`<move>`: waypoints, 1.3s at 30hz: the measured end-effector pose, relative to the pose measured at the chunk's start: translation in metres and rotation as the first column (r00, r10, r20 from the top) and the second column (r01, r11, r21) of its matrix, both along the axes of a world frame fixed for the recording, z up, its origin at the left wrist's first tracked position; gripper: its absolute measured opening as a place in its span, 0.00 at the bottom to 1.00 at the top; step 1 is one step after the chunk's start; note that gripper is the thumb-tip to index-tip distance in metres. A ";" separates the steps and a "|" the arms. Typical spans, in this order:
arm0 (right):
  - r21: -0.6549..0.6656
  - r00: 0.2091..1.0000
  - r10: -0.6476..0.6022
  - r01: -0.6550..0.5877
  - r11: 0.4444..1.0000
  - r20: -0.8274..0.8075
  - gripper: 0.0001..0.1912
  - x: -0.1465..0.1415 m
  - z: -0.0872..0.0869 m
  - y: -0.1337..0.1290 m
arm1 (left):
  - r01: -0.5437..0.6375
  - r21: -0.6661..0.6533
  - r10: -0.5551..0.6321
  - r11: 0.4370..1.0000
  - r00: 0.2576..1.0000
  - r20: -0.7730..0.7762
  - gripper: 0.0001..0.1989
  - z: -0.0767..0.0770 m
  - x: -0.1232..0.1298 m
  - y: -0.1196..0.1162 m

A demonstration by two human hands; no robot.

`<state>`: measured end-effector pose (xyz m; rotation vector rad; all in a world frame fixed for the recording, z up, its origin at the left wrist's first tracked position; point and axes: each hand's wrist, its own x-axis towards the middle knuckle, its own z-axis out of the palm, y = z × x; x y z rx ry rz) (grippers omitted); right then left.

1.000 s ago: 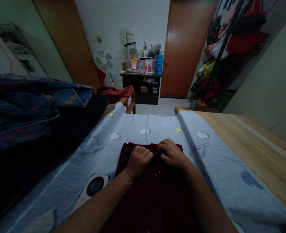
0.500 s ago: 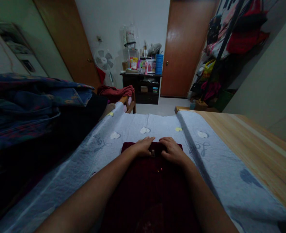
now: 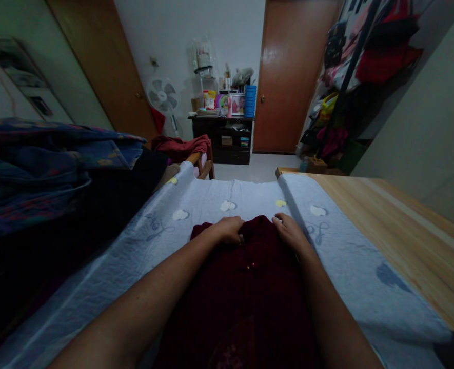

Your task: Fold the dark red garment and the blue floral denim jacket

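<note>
Maroon garment (image 3: pixel 273 292) cut off below; print (image 3: pixel 230 353) dim, perhaps floral.

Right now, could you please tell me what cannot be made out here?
In the head view:
Dark red garment: near end cut off by the bottom edge.
Pale tag: too small to read.
Left hand: its own back hides its grip.
Patterned blue cloth: cut off by the left edge.

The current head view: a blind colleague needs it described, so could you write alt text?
A person's left hand and right hand are at the far end of a dark red garment, which lies on a pale blue cloth. Beyond are a white fan, a dark cabinet and a brown door.
</note>
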<state>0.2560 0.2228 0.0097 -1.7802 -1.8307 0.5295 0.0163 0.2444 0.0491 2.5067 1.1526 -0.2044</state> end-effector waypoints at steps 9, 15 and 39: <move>-0.004 0.997 0.068 -0.068 0.998 -0.041 0.18 0.000 0.013 -0.003 | -0.022 -0.099 0.040 0.995 0.982 0.187 0.12 0.023 -0.003 -0.004; 0.028 0.997 0.060 -0.059 0.998 -0.058 0.18 -0.002 0.017 -0.004 | -0.038 -0.238 0.082 0.970 0.980 0.179 0.14 0.032 -0.007 0.005; -0.070 0.998 -0.012 0.016 0.997 0.058 0.25 0.001 0.012 -0.002 | -0.204 -0.414 0.107 0.887 0.963 -0.246 0.21 0.017 0.015 0.034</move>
